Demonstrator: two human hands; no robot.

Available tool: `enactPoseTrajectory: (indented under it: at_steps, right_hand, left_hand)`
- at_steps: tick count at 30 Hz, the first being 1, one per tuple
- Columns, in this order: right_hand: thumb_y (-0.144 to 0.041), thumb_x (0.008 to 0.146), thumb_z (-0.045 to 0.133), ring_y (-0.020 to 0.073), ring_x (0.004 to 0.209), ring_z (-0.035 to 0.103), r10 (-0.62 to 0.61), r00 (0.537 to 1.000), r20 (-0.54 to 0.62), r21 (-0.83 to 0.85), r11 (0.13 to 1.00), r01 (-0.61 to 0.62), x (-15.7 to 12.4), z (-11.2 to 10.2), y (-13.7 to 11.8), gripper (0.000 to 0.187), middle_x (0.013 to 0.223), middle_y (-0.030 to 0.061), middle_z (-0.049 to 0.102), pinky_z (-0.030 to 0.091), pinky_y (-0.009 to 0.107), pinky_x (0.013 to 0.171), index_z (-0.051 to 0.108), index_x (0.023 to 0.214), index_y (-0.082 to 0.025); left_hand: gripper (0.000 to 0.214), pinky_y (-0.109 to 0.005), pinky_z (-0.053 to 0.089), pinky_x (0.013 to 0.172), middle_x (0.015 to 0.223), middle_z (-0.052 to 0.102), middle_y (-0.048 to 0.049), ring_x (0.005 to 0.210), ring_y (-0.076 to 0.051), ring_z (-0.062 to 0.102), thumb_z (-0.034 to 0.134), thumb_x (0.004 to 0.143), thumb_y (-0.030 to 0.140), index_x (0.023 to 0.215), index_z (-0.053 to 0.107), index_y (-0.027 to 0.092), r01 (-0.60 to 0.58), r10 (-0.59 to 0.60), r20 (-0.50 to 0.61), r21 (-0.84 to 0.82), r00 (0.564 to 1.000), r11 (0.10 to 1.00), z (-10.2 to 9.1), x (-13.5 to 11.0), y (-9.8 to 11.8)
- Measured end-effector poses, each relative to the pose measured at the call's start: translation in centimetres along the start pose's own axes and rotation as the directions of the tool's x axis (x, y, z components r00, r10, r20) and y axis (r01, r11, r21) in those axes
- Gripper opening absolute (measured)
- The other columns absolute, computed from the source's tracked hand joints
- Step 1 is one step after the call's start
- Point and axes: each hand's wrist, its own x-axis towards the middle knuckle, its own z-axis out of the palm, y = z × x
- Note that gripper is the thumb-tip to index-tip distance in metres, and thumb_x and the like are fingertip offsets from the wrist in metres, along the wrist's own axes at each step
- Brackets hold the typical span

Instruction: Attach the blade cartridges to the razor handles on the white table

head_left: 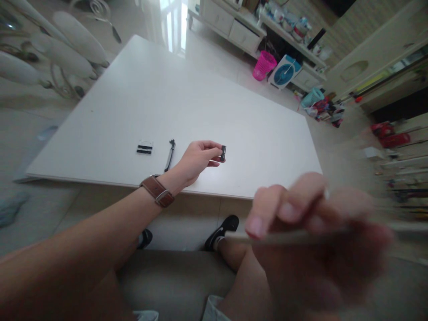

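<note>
My left hand [203, 156], with a brown strap on its wrist, is closed on a small black rectangular piece [223, 153] above the white table. Left of that hand lies a slim black-and-silver tool [170, 156] with a bent end; its kind is unclear. Farther left sits a small clear packet [145, 147] with two black strips. Close to the camera and blurred, my right hand [310, 214] pinches a thin, pale, stick-like thing [239, 236], held level beyond the table's near edge. Part of that thing is hidden by the fingers.
The white table [187, 107] spans the middle, its near edge before my knees. Chairs with white backs [72, 44] stand at the left. Behind the table are a pink basket [265, 65], a blue-and-white fan [284, 73] and a cabinet [217, 18].
</note>
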Motion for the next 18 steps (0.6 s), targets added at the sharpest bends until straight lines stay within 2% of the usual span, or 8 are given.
enactPoseTrajectory:
  at_steps: [2,4,6,8,11,14,18]
  right_hand:
    - [-0.059,0.1,0.032,0.0116,0.043,0.048,0.032,0.997,-0.065,0.12,0.992,-0.024,2.6,0.0,2.9,0.036,0.072,-0.0032,0.053,0.035,0.025,0.037,0.051,0.086,-0.031]
    - [-0.052,0.095,0.051,0.0086,0.041,0.037,0.132,0.99,-0.055,0.156,0.98,-0.122,4.8,-0.5,6.1,0.027,0.067,-0.0051,0.049,0.027,0.023,0.038,0.049,0.084,-0.028]
    - [-0.049,0.092,0.059,0.0085,0.045,0.033,0.231,0.973,-0.006,0.067,0.971,-0.23,6.4,-1.2,9.0,0.025,0.064,-0.0059,0.046,0.025,0.023,0.042,0.051,0.084,-0.026]
    - [-0.053,0.095,0.049,0.0103,0.05,0.036,0.268,0.963,0.009,-0.047,0.963,-0.267,7.4,-2.0,11.2,0.031,0.066,-0.0039,0.048,0.028,0.025,0.047,0.054,0.084,-0.024]
    - [-0.054,0.097,0.04,0.0136,0.057,0.042,0.245,0.969,0.03,-0.233,0.945,-0.232,8.0,-2.6,13.0,0.039,0.063,-0.0028,0.046,0.031,0.027,0.054,0.058,0.082,-0.022]
    - [-0.05,0.097,0.044,0.0145,0.059,0.044,0.233,0.965,0.12,-0.411,0.897,-0.165,8.0,-2.7,13.6,0.038,0.059,-0.0033,0.045,0.031,0.027,0.058,0.063,0.081,-0.021]
    - [-0.045,0.095,0.049,0.0142,0.057,0.044,0.249,0.942,0.225,-0.531,0.842,-0.095,8.2,-3.0,13.9,0.036,0.057,-0.0028,0.049,0.028,0.028,0.057,0.071,0.08,-0.02]
  left_hand:
    - [0.01,-0.024,0.051,0.068,0.077,0.07,-0.0046,0.07,-0.012,0.065,0.07,0.072,0.016,0.082,0.069,0.014,-0.001,0.001,-0.015,0.007,1.0,1.0,-0.2,0.1,0.0]
    - [0.01,-0.025,0.051,0.07,0.078,0.07,-0.0048,0.071,-0.012,0.065,0.071,0.072,0.017,0.081,0.069,0.013,-0.001,0.002,-0.054,0.011,0.999,1.0,-0.4,0.3,0.1]
    - [0.011,-0.025,0.05,0.071,0.079,0.07,-0.005,0.071,-0.012,0.065,0.072,0.071,0.017,0.081,0.069,0.013,-0.006,0.007,-0.099,0.016,0.995,1.0,-0.7,0.5,0.1]
    - [0.014,-0.025,0.05,0.071,0.079,0.07,-0.0055,0.072,-0.012,0.065,0.074,0.069,0.018,0.081,0.069,0.012,-0.008,0.01,-0.124,0.02,0.992,1.0,-1.0,0.7,0.1]
    - [0.016,-0.026,0.049,0.071,0.078,0.07,-0.0065,0.073,-0.012,0.064,0.074,0.068,0.019,0.081,0.07,0.011,-0.012,0.012,-0.139,0.005,0.99,1.0,-1.3,1.0,-0.1]
    - [0.015,-0.028,0.05,0.073,0.077,0.07,-0.0069,0.073,-0.013,0.064,0.074,0.067,0.019,0.08,0.071,0.011,-0.028,0.024,-0.137,-0.028,0.99,0.999,-1.3,1.2,-0.4]
    - [0.014,-0.03,0.05,0.076,0.077,0.071,-0.0074,0.073,-0.015,0.065,0.075,0.067,0.017,0.079,0.072,0.011,-0.049,0.04,-0.174,-0.048,0.984,0.998,-1.4,1.6,-0.5]
